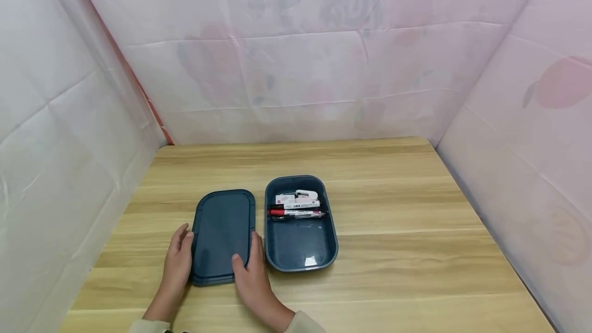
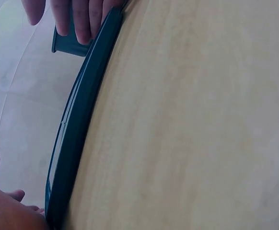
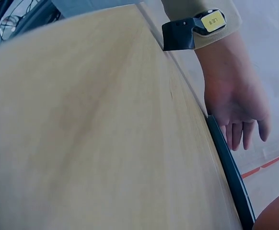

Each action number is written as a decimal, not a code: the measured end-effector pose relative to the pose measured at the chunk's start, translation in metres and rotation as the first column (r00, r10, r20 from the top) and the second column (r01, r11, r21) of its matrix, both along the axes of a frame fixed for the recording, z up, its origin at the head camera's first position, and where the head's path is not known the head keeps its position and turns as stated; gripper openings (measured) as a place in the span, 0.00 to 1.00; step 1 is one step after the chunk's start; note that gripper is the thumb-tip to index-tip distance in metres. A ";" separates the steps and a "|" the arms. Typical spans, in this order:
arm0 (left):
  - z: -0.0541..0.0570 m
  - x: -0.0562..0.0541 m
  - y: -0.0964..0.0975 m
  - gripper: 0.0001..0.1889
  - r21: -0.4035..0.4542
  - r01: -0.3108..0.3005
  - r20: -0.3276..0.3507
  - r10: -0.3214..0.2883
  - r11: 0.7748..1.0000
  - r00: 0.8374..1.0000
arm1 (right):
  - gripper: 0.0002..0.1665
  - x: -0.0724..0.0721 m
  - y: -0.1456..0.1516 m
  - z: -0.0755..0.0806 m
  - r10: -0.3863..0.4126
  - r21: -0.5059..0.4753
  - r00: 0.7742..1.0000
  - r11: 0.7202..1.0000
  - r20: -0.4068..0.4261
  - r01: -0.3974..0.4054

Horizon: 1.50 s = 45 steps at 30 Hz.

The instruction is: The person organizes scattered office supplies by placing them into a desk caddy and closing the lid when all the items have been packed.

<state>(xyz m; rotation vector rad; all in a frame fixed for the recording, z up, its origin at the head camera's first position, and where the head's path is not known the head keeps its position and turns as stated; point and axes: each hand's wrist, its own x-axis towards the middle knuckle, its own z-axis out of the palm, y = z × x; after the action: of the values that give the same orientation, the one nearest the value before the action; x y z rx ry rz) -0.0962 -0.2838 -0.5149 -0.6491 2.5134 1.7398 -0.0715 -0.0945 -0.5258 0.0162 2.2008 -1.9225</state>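
A dark blue rectangular lid (image 1: 222,235) with rounded corners lies flat, low over the table, left of a matching box. My left hand (image 1: 176,266) is at the lid's left edge, its thumb along the rim. In the right wrist view the fingers of this left hand (image 3: 235,100) look straight beyond the lid's edge (image 3: 230,167). On the opposite side my right hand (image 1: 254,276) touches the lid, thumb over the near right part and extended fingers along the right edge. The open box (image 1: 302,245) stands just right of that hand.
Inside the box's far half lie a red-capped pen (image 1: 277,213), a black-and-white marker (image 1: 300,204) and small white items (image 1: 285,199). The wood-grain table (image 1: 407,251) extends to the right. Printed sheets (image 1: 296,76) hang around its back and sides.
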 end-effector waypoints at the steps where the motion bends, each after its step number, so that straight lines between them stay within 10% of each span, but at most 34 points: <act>1: 0.000 0.000 0.000 0.34 0.004 0.000 0.002 0.000 1.000 1.000 | 0.43 0.000 0.000 0.000 -0.002 -0.006 1.000 1.000 0.002 0.002; 28: 0.010 0.006 -0.003 0.31 0.154 -0.004 -0.096 0.019 0.988 0.995 | 0.45 -0.005 0.006 0.011 -0.050 -0.140 0.997 0.988 0.056 0.058; 45: 0.050 0.011 0.004 0.30 0.260 0.020 -0.188 0.031 0.965 0.982 | 0.48 0.003 0.020 0.052 -0.031 -0.293 0.999 0.956 -0.006 0.028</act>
<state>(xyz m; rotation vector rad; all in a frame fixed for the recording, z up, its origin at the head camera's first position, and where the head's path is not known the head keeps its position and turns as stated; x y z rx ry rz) -0.0856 -0.2802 -0.4647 -0.4936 2.3278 2.1810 -0.0689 -0.0748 -0.4740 -0.0089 1.9085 -2.2508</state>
